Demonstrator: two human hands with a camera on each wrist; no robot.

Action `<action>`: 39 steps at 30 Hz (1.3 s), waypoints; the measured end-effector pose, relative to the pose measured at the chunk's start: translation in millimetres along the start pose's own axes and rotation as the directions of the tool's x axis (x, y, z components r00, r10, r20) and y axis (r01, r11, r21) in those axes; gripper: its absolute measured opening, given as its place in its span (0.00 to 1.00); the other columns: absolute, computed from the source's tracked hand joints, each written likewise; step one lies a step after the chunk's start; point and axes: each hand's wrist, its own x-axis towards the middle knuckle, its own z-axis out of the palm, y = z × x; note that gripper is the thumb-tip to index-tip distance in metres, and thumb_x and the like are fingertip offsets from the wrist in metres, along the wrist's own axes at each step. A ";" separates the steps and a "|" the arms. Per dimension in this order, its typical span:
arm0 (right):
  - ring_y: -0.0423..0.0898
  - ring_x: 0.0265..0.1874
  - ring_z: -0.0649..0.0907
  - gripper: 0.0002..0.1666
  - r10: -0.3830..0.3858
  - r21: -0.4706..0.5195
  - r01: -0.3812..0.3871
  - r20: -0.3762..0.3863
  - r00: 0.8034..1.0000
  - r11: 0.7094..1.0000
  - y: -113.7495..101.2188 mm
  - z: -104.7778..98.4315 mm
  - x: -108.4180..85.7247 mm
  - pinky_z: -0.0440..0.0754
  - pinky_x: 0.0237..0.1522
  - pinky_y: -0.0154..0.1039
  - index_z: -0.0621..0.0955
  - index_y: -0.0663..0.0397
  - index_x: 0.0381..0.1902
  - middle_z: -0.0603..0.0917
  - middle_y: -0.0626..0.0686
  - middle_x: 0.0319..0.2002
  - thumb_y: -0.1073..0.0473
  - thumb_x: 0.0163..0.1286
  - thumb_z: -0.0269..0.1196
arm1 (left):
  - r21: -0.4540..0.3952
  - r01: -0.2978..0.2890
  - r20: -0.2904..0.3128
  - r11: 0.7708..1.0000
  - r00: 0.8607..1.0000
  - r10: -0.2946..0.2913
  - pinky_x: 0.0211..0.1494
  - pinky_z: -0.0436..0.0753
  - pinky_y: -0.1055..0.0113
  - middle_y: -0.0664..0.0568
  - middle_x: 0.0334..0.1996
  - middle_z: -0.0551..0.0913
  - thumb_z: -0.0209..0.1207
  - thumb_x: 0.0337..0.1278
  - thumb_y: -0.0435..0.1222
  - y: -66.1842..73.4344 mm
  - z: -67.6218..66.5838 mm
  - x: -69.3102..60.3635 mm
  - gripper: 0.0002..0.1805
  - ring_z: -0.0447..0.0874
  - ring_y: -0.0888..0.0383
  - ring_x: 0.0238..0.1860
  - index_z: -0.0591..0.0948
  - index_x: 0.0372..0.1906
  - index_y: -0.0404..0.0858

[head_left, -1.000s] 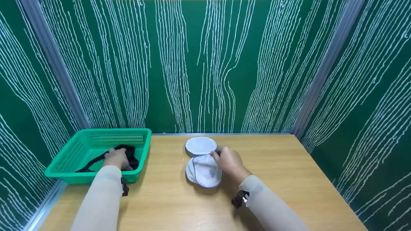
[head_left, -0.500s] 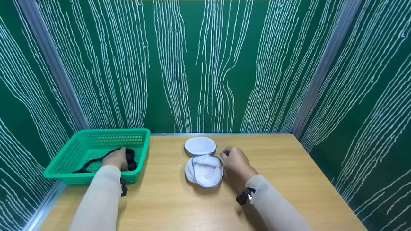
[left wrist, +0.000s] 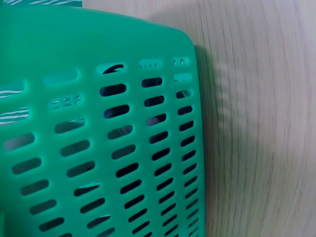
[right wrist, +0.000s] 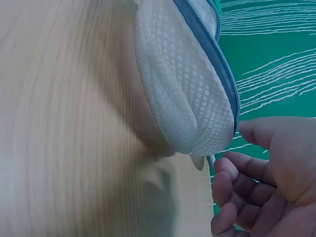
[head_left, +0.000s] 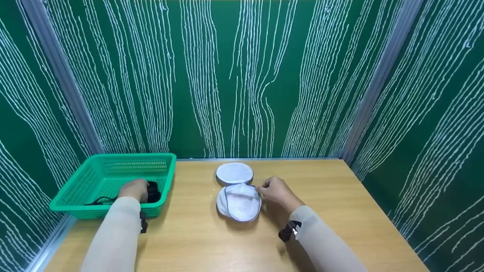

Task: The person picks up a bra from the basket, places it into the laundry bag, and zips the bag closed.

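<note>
Wood table (head_left: 211,245), pouch (head_left: 242,207) on it at 12 o'clock. I've got L hand (head_left: 133,189) in basket (head_left: 87,212) @ 10, by black thing (head_left: 153,193), can't tell its fingers tbh. R hand (head_left: 278,192) loosely curled, narrow thumb gap, pouch's 2 o'clock.

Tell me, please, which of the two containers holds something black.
The green plastic basket on the left contains a black item; the white zippered mesh bag shows nothing black.

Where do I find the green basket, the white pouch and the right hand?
Green basket (head_left: 94,212): head view, front wall.
White pouch (right wrist: 182,84): right wrist view, mesh side.
Right hand (head_left: 278,192): head view, back of hand.
</note>
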 end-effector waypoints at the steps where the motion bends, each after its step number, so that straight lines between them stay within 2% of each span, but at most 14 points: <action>1: 0.44 0.32 0.81 0.13 -0.009 0.002 0.009 0.002 1.000 1.000 0.1 0.8 0.5 0.79 0.34 0.35 0.92 0.52 0.33 0.86 0.47 0.31 0.53 0.80 0.74 | 0.002 0.000 -0.007 1.000 1.000 0.000 0.74 0.85 0.37 0.27 0.72 0.83 0.63 0.72 0.23 -1.1 -0.3 0.0 0.29 0.83 0.30 0.72 0.80 0.76 0.28; 7: 0.43 0.32 0.83 0.10 -0.041 -0.008 0.041 0.007 0.999 0.999 0.8 6.1 3.2 0.81 0.35 0.35 0.93 0.53 0.33 0.90 0.49 0.33 0.56 0.76 0.77 | 0.017 -0.003 -0.041 1.000 0.999 0.004 0.73 0.85 0.36 0.28 0.72 0.84 0.61 0.70 0.21 -9.8 1.9 4.7 0.29 0.82 0.28 0.72 0.83 0.74 0.29; 13: 0.44 0.32 0.83 0.07 -0.029 0.001 0.029 0.003 1.000 1.000 0.1 8.8 2.7 0.82 0.33 0.35 0.95 0.54 0.35 0.91 0.50 0.34 0.61 0.76 0.76 | -0.013 -0.017 -0.055 1.000 0.998 0.016 0.76 0.82 0.34 0.27 0.76 0.80 0.60 0.71 0.21 -12.9 3.6 5.0 0.34 0.80 0.27 0.75 0.77 0.81 0.33; 18: 0.43 0.28 0.82 0.09 -0.057 0.007 0.058 -0.025 0.998 0.998 -2.8 8.3 3.2 0.79 0.30 0.34 0.94 0.56 0.33 0.87 0.48 0.28 0.65 0.76 0.71 | -0.059 -0.025 -0.076 0.998 0.997 0.020 0.72 0.84 0.35 0.28 0.76 0.80 0.57 0.71 0.20 -14.6 -3.3 3.4 0.32 0.80 0.28 0.74 0.79 0.79 0.31; 20: 0.43 0.26 0.80 0.11 -0.069 0.008 0.069 -0.030 0.997 0.998 -3.9 8.3 4.0 0.77 0.28 0.34 0.93 0.56 0.31 0.85 0.47 0.26 0.66 0.76 0.70 | -0.087 -0.023 -0.100 0.996 0.995 0.014 0.73 0.83 0.34 0.28 0.76 0.80 0.56 0.71 0.21 -15.0 -7.1 3.2 0.31 0.80 0.28 0.74 0.80 0.78 0.31; 22: 0.42 0.24 0.79 0.12 -0.070 0.012 0.071 -0.033 0.997 0.997 -4.9 8.5 5.2 0.76 0.27 0.33 0.92 0.55 0.30 0.84 0.46 0.24 0.66 0.76 0.69 | -0.121 -0.023 -0.129 0.992 0.992 0.007 0.68 0.86 0.35 0.28 0.78 0.78 0.54 0.71 0.21 -14.8 -11.5 3.8 0.33 0.81 0.28 0.72 0.79 0.79 0.32; 26: 0.41 0.22 0.77 0.15 -0.064 0.018 0.065 -0.035 0.997 0.998 -6.6 8.9 6.0 0.73 0.26 0.33 0.90 0.56 0.27 0.81 0.45 0.22 0.66 0.77 0.68 | -0.198 -0.049 -0.233 0.979 0.972 0.001 0.68 0.85 0.35 0.29 0.81 0.75 0.55 0.68 0.23 -12.4 -23.1 5.3 0.37 0.79 0.27 0.74 0.76 0.83 0.34; 29: 0.42 0.24 0.78 0.14 -0.072 0.028 0.073 -0.043 0.997 0.997 -7.0 9.3 5.1 0.75 0.27 0.33 0.91 0.58 0.29 0.83 0.46 0.24 0.66 0.78 0.68 | -0.247 -0.088 -0.326 0.965 0.945 0.002 0.75 0.80 0.30 0.30 0.80 0.77 0.59 0.71 0.30 -6.9 -35.2 3.8 0.36 0.77 0.26 0.76 0.76 0.84 0.38; 32: 0.42 0.27 0.81 0.11 -0.090 0.043 0.093 -0.053 0.994 0.995 -6.8 10.0 4.2 0.78 0.29 0.32 0.92 0.60 0.34 0.87 0.47 0.28 0.66 0.78 0.68 | -0.317 -0.117 -0.386 0.941 0.922 -0.016 0.79 0.77 0.29 0.32 0.80 0.77 0.62 0.78 0.38 4.6 -48.8 -1.0 0.35 0.77 0.27 0.77 0.74 0.86 0.43; 36: 0.43 0.30 0.82 0.10 -0.094 0.064 0.098 -0.057 0.994 0.993 -7.4 11.2 3.8 0.80 0.31 0.32 0.93 0.61 0.37 0.89 0.49 0.31 0.66 0.78 0.68 | -0.423 -0.173 -0.442 0.889 0.896 -0.036 0.84 0.73 0.31 0.37 0.84 0.75 0.65 0.80 0.41 31.6 -64.9 -10.6 0.37 0.74 0.31 0.82 0.71 0.88 0.49; 39: 0.44 0.31 0.83 0.10 -0.074 0.077 0.078 -0.051 0.996 0.994 -8.7 12.4 3.7 0.81 0.32 0.33 0.93 0.59 0.36 0.89 0.50 0.32 0.66 0.79 0.68 | -0.484 -0.243 -0.482 0.841 0.876 -0.025 0.87 0.71 0.33 0.40 0.84 0.75 0.68 0.79 0.39 56.4 -73.1 -17.5 0.37 0.73 0.34 0.84 0.73 0.87 0.51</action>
